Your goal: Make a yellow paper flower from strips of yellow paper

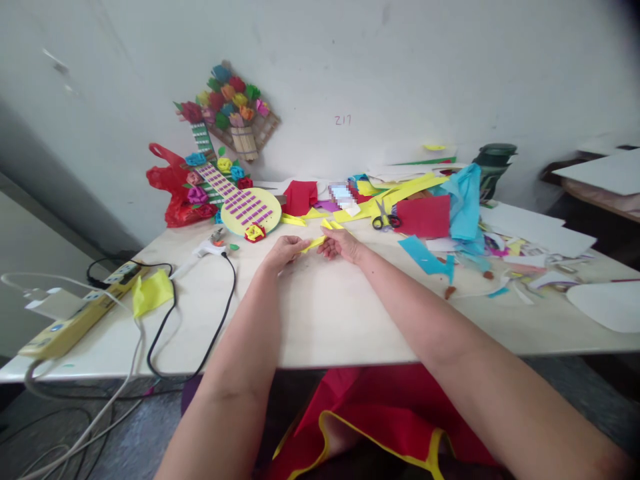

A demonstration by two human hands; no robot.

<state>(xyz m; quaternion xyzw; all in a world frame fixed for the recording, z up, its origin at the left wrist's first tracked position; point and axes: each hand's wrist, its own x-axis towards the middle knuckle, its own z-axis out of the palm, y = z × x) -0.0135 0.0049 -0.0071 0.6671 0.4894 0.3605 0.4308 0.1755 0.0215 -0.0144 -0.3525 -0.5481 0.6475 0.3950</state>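
Strip [314, 245] spans the gap between left grip [286, 253] and right grip [346, 245], slanting away rightward, pinched by both.

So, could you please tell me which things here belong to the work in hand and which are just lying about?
In the work:
yellow strip, held in left hand and right hand
scissors and glue gun, probably; neither is held

Just lying about, it seems:
phone
red bag
bottle
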